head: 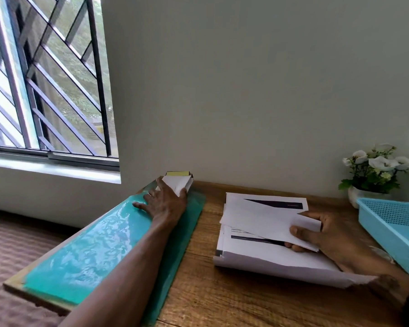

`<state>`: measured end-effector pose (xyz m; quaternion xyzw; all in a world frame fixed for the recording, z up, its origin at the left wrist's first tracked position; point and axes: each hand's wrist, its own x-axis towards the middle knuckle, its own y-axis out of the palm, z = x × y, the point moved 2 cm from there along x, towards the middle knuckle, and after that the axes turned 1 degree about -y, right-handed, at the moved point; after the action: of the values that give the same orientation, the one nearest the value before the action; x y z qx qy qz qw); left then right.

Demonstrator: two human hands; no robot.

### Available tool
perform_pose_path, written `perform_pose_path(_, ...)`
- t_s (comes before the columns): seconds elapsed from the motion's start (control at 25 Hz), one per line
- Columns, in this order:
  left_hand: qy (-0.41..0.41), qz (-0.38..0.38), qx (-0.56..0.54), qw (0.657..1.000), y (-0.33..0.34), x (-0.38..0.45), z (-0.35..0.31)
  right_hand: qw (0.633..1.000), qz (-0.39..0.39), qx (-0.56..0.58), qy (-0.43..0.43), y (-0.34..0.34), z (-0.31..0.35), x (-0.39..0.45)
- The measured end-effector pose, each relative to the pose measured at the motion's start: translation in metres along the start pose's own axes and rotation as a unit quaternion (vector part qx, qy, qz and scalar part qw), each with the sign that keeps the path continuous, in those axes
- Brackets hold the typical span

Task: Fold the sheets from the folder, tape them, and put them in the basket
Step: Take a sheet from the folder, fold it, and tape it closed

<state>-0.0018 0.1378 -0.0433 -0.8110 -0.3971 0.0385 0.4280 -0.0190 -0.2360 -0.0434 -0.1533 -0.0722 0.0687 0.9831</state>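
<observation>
My right hand (335,237) holds a folded white sheet (267,220), thumb on top, just above a stack of printed sheets (264,256) lying on the wooden table. A glossy teal folder (92,251) lies along the table's left edge. At the folder's far end, against the wall, stands a small white and yellow object (181,179) that looks like a tape dispenser. My left hand (165,201) reaches across the folder and has its thumb and forefinger around this object, its other fingers spread on the folder. A light blue mesh basket (392,227) sits at the right, its inside mostly out of view.
A white pot of white flowers (375,171) stands against the wall behind the basket. The wooden table (222,300) meets the wall at the back. A barred window (48,79) is at the left, with carpeted floor below the table's left edge.
</observation>
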Motion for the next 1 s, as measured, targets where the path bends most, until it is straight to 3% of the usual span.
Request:
perform_pose_path(0.24,0.011,-0.076,-0.102,0.992,-0.002,0.004,0.001,0.999,0.01,0.027,0.022,-0.002,-0.006,0.005)
perform_pose_path(0.48,0.059,-0.188,-0.121,0.973,-0.006,0.018,-0.001,0.997,0.022,0.056,0.039,-0.002,-0.009,0.007)
perform_pose_path(0.76,0.193,-0.292,-0.317,0.881,-0.036,0.014,-0.029,0.998,0.013,0.048,0.041,0.0,-0.005,0.003)
perform_pose_path(1.0,0.309,-0.371,-0.363,0.797,-0.073,-0.002,-0.073,0.999,0.0,0.018,0.038,0.002,0.0,-0.001)
